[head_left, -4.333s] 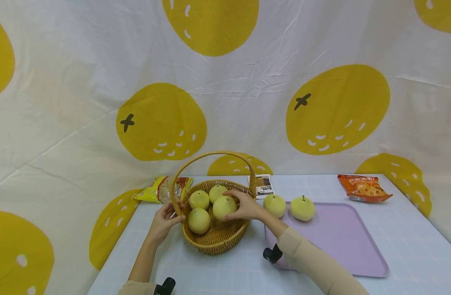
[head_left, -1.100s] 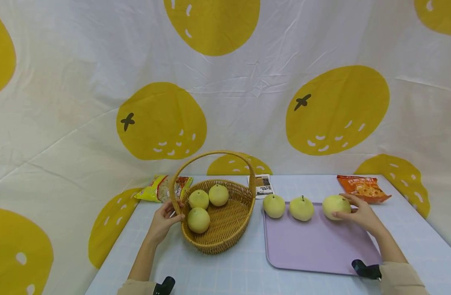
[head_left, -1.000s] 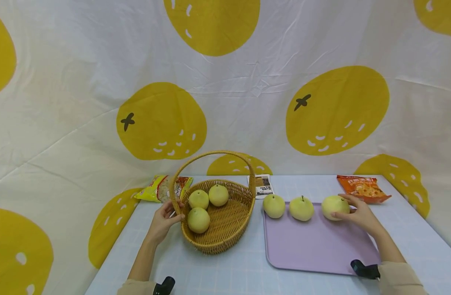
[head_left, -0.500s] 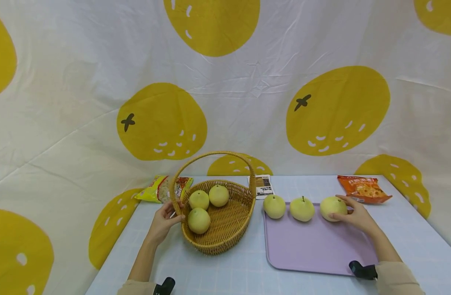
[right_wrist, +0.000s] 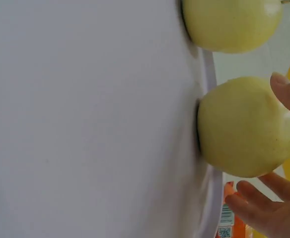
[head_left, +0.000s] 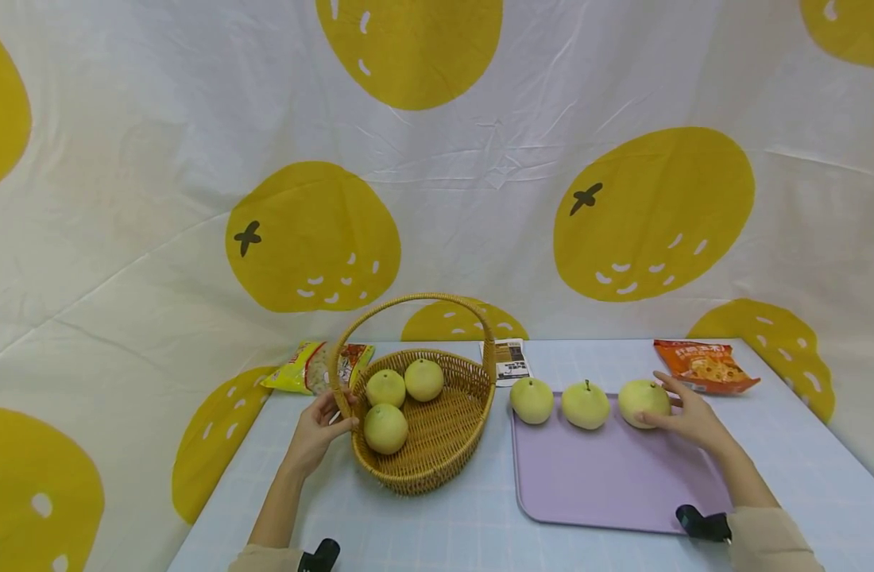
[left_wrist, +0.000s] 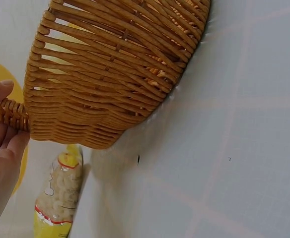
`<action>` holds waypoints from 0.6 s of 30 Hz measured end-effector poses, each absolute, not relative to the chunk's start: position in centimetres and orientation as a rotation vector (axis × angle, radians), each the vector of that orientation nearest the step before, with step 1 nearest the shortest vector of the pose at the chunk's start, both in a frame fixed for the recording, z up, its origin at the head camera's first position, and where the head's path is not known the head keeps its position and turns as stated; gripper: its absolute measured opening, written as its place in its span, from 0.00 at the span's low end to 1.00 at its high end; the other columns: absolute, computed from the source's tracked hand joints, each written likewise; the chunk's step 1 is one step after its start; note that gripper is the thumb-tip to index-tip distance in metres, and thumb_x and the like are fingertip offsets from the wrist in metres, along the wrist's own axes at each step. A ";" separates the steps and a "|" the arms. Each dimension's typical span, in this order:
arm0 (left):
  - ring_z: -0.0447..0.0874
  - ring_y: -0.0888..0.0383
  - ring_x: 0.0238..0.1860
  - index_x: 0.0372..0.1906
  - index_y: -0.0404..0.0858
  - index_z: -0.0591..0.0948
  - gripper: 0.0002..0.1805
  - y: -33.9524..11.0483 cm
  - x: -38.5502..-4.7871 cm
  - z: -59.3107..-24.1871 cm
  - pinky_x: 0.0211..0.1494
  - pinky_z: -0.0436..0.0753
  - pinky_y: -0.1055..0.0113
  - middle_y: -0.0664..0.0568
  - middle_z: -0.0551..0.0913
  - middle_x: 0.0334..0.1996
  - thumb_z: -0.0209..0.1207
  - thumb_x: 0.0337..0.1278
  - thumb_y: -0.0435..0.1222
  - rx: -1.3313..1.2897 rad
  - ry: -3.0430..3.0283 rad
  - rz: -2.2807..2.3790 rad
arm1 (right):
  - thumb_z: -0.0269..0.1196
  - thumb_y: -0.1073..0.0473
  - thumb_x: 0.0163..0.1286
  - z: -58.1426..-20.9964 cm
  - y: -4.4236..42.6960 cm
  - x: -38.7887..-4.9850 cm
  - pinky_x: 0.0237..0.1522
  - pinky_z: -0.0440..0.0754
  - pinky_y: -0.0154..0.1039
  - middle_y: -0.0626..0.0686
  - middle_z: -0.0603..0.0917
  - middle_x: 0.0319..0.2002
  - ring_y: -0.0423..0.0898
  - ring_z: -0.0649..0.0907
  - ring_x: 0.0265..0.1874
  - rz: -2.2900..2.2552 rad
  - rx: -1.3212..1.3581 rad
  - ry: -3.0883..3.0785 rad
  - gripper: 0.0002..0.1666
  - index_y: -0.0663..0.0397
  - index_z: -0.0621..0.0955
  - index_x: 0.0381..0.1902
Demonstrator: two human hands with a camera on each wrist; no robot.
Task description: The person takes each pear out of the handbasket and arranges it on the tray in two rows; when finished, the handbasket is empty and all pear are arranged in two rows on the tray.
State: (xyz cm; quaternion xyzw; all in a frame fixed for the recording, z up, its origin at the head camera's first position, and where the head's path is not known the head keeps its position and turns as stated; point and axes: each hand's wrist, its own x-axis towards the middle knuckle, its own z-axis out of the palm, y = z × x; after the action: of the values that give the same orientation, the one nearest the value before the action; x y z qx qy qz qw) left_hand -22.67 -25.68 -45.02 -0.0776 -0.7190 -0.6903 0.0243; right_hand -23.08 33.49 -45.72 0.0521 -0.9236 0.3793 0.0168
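Here, left hand gripping basket handle, right hand spread loosely around a pear.

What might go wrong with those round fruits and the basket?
The fruit by the right hand is round and sits near the back edge of the tray, so a nudge might roll it off or into the middle fruit. The left hand grips the basket handle, and the three fruits inside sit mostly toward that side, so a tug could tip the basket.
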 end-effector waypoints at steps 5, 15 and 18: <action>0.75 0.64 0.53 0.62 0.21 0.62 0.34 -25.7 -22.7 -45.0 0.53 0.78 0.74 0.30 0.71 0.55 0.62 0.49 0.21 -0.233 -2.230 -2.134 | 0.68 0.49 0.58 -44.3 33.0 -22.9 0.51 0.66 0.72 0.79 0.60 0.62 0.78 0.65 0.55 1.100 0.203 -2.817 0.54 0.69 0.54 0.70; 0.75 0.65 0.52 0.62 0.21 0.62 0.34 -25.6 -22.6 -44.9 0.54 0.78 0.75 0.27 0.69 0.57 0.62 0.48 0.20 -0.219 -2.219 -2.148 | 0.70 0.53 0.57 -40.8 30.0 -22.8 0.50 0.68 0.71 0.77 0.67 0.58 0.74 0.68 0.54 0.997 0.335 -2.636 0.46 0.71 0.62 0.66; 0.75 0.64 0.52 0.62 0.21 0.62 0.34 -25.6 -22.7 -45.0 0.53 0.78 0.74 0.27 0.69 0.57 0.62 0.48 0.20 -0.229 -2.219 -2.150 | 0.71 0.56 0.56 -39.9 28.8 -22.8 0.51 0.68 0.69 0.75 0.69 0.57 0.72 0.68 0.55 1.020 0.396 -2.580 0.45 0.71 0.64 0.64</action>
State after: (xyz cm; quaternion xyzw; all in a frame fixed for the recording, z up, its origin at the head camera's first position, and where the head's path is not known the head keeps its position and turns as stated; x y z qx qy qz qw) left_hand -22.66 -25.63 -44.99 -0.0739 -0.7161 -0.6937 0.0216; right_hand -22.85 28.84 -39.86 0.1391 -0.9074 0.3588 0.1690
